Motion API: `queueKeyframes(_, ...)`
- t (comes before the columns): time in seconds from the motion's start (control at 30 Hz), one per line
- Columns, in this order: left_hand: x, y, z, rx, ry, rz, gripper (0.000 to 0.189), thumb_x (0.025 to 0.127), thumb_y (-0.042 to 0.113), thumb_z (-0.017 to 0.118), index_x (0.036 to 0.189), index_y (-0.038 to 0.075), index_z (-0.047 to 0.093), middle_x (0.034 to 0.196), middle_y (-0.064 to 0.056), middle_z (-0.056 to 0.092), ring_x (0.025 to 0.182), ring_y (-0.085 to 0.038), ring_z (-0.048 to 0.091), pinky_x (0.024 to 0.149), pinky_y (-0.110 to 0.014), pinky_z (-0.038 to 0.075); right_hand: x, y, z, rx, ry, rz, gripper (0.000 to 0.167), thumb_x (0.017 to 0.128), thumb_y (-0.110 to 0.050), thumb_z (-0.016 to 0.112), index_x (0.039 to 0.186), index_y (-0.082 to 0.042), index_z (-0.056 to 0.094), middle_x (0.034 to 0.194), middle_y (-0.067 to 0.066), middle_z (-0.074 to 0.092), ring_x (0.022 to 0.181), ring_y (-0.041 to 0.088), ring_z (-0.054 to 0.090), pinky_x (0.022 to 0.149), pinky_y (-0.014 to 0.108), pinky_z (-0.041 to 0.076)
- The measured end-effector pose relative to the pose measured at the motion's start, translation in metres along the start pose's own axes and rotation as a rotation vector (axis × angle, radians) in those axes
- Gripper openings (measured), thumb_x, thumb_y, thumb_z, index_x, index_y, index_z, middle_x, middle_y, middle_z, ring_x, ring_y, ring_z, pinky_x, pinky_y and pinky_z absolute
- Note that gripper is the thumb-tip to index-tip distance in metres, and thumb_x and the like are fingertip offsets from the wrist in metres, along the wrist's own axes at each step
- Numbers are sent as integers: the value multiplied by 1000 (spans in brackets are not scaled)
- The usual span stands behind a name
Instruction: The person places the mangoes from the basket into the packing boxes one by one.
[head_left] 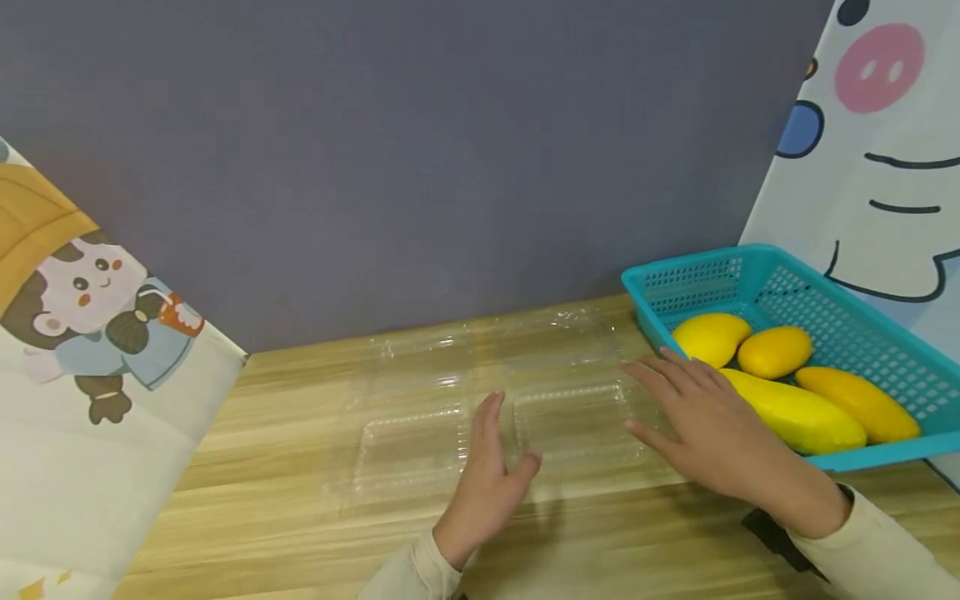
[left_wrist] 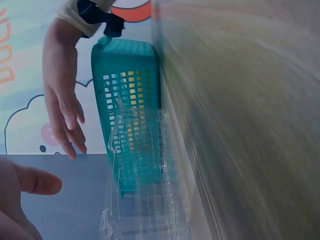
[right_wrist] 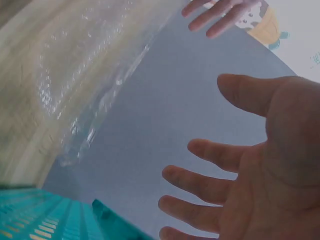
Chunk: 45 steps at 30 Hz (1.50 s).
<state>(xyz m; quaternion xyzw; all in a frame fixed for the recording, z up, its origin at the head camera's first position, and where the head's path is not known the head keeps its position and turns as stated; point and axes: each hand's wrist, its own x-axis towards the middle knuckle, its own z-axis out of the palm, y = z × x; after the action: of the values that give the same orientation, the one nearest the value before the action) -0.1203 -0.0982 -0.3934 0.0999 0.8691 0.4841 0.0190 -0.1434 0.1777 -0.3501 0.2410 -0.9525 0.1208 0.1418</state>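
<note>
Two clear plastic clamshell boxes lie opened out side by side on the wooden table, a left box [head_left: 411,450] and a right box [head_left: 573,421]. Above the gap between them is my left hand [head_left: 487,492], fingers extended, thumb apart, holding nothing. My right hand [head_left: 712,429] hovers between the right box and a blue plastic basket [head_left: 757,258], fingers spread and nothing in them. It overlaps the basket's near left edge in the head view. The right wrist view shows its bare palm [right_wrist: 280,175]. Inside the basket lie several yellow, mango-like fruits [head_left: 776,352], one long and larger [head_left: 795,412].
A grey panel [head_left: 450,167] rises behind the table [head_left: 262,467]. Printed cartoon sheets flank it, one on the left [head_left: 172,400] and one on the right [head_left: 817,183]. The basket stands at the table's right, against the right sheet.
</note>
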Motion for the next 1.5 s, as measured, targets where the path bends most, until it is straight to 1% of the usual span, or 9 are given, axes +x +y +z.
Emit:
queueKeyframes(0.1,0,0,1,49,-3,13,85,94,26,61,159,17,8,167,-11,4,154,-39,8,117,-68,21,0,6,-4,-11,15,5,62,93,-44,66,144,-14,48,144,15,52,139,45,38,109,63,32)
queueKeyframes(0.23,1,2,5,48,-1,2,90,93,25,62,160,16,2,167,-15,1,152,-41,13,117,-65,24,0,16,-12,-26,18,14,61,93,-45,67,142,-12,50,141,16,55,135,44,43,106,63,36)
queueKeyframes(0.43,7,-2,11,-27,14,-113,97,94,25,60,159,14,-11,166,-21,-3,151,-46,11,119,-64,17,-3,37,-21,-95,6,28,62,88,-42,73,137,-8,56,131,19,62,118,39,58,94,60,47)
queueKeyframes(0.6,12,-9,16,-172,7,-215,89,99,29,53,158,7,-10,166,-22,1,151,-46,10,121,-62,11,-2,49,-23,-107,-111,82,60,90,-40,71,137,-6,56,130,22,62,111,42,62,88,59,51)
queueKeyframes(0.7,14,-12,18,-293,13,-240,81,102,29,47,158,4,-6,165,-23,4,153,-42,7,123,-59,8,-2,54,-22,-108,-177,106,61,91,-42,69,139,-6,55,131,24,62,109,44,63,84,59,52)
queueKeyframes(0.83,16,-16,21,-375,34,-236,70,105,26,40,158,2,1,165,-24,8,153,-42,9,123,-58,9,-2,61,-22,-101,-248,137,67,92,-49,65,143,-7,51,134,26,59,111,47,62,78,57,54)
queueKeyframes(1.13,21,-24,24,-424,132,-215,54,108,25,31,156,3,18,158,-24,28,147,-43,28,120,-59,24,-6,84,-32,-64,-319,219,61,102,-46,49,145,-4,46,137,34,53,110,50,61,70,56,53)
queueKeyframes(1.3,23,-26,25,-433,173,-199,49,107,19,32,153,3,27,154,-23,34,143,-43,34,117,-58,30,-7,100,-33,-121,-420,254,69,94,-47,62,144,-1,47,134,38,53,98,49,65,66,56,52)
queueKeyframes(1.5,22,-27,25,-428,193,-212,44,106,17,34,149,5,33,149,-22,39,138,-41,40,113,-58,36,-9,111,-27,-142,-481,244,75,88,-48,69,142,1,48,130,36,56,100,51,63,67,57,52)
